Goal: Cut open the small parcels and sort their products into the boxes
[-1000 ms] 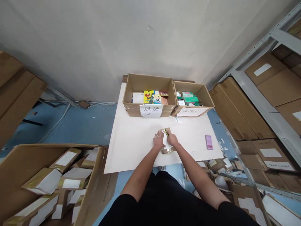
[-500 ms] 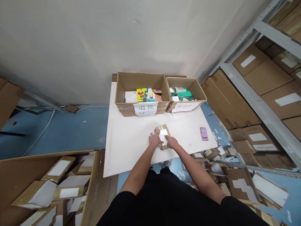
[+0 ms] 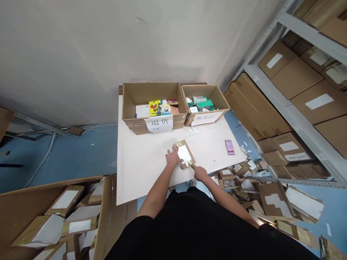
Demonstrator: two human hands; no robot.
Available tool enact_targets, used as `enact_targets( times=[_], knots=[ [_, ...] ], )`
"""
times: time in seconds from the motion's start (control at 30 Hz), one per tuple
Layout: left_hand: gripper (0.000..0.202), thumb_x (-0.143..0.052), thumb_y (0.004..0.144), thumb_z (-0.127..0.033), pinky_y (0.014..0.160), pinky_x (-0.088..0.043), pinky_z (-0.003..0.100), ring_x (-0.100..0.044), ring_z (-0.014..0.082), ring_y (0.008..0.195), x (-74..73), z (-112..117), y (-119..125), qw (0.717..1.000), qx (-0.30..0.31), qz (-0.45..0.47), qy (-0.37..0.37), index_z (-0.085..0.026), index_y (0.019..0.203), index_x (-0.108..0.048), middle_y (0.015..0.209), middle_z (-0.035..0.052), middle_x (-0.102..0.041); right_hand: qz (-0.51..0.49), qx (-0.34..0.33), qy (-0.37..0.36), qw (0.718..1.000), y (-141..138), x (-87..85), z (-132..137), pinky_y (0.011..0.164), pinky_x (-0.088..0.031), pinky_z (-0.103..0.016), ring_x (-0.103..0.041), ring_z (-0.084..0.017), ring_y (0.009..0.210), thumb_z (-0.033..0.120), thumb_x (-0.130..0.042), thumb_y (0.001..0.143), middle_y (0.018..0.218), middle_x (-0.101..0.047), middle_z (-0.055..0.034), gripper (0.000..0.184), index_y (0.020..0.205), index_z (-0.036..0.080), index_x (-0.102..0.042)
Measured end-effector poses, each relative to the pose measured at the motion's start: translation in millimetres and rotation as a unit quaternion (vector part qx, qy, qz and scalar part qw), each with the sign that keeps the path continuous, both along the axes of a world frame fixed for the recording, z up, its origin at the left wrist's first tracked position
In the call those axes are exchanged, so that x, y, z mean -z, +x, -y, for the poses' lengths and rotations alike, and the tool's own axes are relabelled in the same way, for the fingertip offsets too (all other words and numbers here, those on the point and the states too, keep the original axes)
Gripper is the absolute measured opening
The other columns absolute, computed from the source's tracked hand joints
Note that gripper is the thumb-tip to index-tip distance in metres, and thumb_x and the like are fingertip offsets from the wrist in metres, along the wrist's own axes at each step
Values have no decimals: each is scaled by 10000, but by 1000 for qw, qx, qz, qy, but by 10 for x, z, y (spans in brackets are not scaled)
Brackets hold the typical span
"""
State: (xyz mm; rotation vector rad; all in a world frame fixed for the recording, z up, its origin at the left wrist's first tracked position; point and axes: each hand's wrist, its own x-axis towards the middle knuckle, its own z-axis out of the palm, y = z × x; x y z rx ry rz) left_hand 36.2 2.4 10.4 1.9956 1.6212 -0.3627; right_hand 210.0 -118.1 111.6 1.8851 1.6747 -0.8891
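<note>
Both hands are seen near the centre of the frame. By the left hand (image 3: 172, 156), fingers spread, the left side of a small taped carton (image 3: 190, 154) is steadied, with the thumb laid over its white label (image 3: 183, 154). At the carton's lower right corner, the right hand (image 3: 200, 173) is placed with its fingers curled; whether anything is gripped in it cannot be told. The carton is laid flat on the white tabletop (image 3: 143, 159), at mid-frame. Behind it, two open boxes are set side by side: a larger one (image 3: 135, 127) with a yellow packet (image 3: 154, 108) inside, and a smaller one (image 3: 222, 103) with green packets (image 3: 205, 105). Towards the tabletop's right edge, a blurred purple item (image 3: 229, 147) is seen. At lower left, labelled parcels (image 3: 48, 229) are heaped in a big carton.
</note>
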Motion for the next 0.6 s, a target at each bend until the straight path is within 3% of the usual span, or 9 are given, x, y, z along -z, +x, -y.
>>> enact_targets(
  times=[0.1,0.3,0.4,0.5,0.6],
  knots=[
    [1144,-610,814,-804,1160,-387,578,-190,485,1561,-13,127,114,1000,-25,-9,9,-406,1691,8,1792,-32,42,13,-5,19,1000,205,58,5,769,-473,-303,-730,-284,1035,52,-581,885,1126,-741,-126,757,1569,335,-425],
    [1084,-459,867,-832,1063,-474,554,-365,479,1462,-27,431,491,994,-104,-39,4,-365,1691,69,1771,-34,153,22,-46,58,997,752,130,-55,806,-479,-318,-724,-289,1061,35,-546,911,1146,-731,-127,687,1516,359,-514],
    [1088,-448,866,-832,1083,-452,580,-352,494,1473,-32,525,628,992,-114,-51,-1,-358,1690,81,1772,-20,156,6,-74,63,995,960,141,-22,818,-478,-323,-721,-293,1057,40,-573,902,1138,-727,-131,684,1505,358,-531],
    [1064,-437,892,-798,1076,-466,570,-368,486,1474,-33,574,791,990,-123,-62,-2,-324,1697,73,1777,21,141,2,-74,57,996,1153,160,90,823,-472,-324,-715,-297,1055,40,-596,889,1112,-727,-140,677,1498,330,-544],
    [1031,-405,936,-752,1032,-514,522,-471,449,1417,-48,554,1012,987,-141,-73,11,-231,1708,35,1782,129,59,-6,-26,85,996,1360,215,200,840,-467,-325,-714,-295,1060,59,-594,912,1149,-720,-152,703,1561,302,-477]
  ],
)
